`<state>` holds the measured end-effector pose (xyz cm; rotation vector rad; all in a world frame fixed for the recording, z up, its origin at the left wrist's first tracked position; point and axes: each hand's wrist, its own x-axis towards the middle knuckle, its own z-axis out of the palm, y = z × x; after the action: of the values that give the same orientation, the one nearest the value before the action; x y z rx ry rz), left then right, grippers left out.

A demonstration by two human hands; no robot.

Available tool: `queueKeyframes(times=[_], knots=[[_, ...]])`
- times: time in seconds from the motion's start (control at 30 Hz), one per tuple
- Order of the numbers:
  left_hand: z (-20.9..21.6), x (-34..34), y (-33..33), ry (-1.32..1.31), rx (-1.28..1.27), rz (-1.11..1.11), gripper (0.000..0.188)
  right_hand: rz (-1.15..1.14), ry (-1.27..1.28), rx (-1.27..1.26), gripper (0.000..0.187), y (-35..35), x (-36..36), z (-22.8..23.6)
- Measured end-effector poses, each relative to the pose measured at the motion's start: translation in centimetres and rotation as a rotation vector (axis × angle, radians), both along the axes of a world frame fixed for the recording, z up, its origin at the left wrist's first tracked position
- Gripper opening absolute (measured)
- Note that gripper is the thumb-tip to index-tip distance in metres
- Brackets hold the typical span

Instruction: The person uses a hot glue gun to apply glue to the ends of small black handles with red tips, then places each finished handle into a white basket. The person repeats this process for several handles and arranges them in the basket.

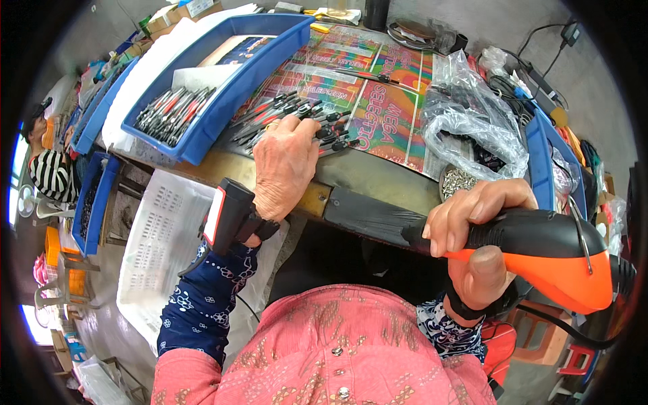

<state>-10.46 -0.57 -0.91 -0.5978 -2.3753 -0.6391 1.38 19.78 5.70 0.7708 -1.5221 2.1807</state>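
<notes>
My left hand [287, 162] rests on a pile of slim black-and-red rods [266, 115] at the table's near edge. Its fingers curl down among them, and the fingertips are partly hidden; several black ends stick out to the right of the knuckles. Wrapped around the ribbed black grip of an orange-and-black electric screwdriver [553, 273] is my right hand [476, 223]. The tool lies roughly level, its black nose pointing left along the table edge, with a wire hanging loop near its rear. A small bowl of silver screws [457, 181] sits just beyond my right hand.
At the far left, a blue tray [196, 152] holds more such rods. Clear plastic bags [466, 108] with black parts lie to the right, beside another blue bin [540, 158]. A printed colourful sheet [388, 115] covers the tabletop. A white crate [162, 236] stands below, left.
</notes>
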Motion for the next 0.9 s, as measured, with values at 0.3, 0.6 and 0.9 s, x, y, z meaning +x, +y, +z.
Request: queueKeyframes(times=[0.3, 0.6, 0.9], knots=[[1.7, -3.7, 2.3, -0.009, -0.138, -0.076, 0.016, -0.010, -0.033, 0.048, 0.040, 1.9, -0.5, -0.2], [1.5, -11.4, 9.2, 0.127, -0.142, -0.093, 0.010, 0.060, -0.031, -0.055, 0.041, 4.0, -1.7, -1.8], [-1.2, -15.7, 12.3, 0.116, -0.301, -0.025, 0.007, 0.109, -0.045, -0.109, 0.041, 5.8, -1.7, -3.7]])
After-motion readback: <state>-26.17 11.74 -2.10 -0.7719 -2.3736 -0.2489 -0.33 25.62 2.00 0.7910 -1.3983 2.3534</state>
